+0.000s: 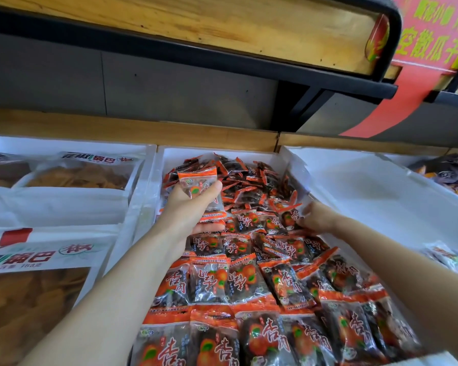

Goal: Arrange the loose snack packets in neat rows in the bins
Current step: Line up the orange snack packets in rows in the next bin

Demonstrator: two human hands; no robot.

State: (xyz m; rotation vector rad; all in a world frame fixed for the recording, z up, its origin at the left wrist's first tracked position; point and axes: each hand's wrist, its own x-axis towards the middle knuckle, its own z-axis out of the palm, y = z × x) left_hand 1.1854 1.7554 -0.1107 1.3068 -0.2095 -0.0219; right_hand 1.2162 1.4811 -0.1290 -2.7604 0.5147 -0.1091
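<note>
Rows [249, 299] fill the bin [222, 152] toward 6 o'clock, a heap [251, 178] lies at 12; our left hand [189, 210] grips packets [198, 180], right hand [317, 216] unclear.

Two slender forearms are being shown bare from the wrist to the picture's lower edge: the left forearm [111, 294] and the right forearm [397, 262]. The left hand [191, 210] and the right hand [316, 216] are being shown bare as well, the right one being rendered slightly blurred.
</note>
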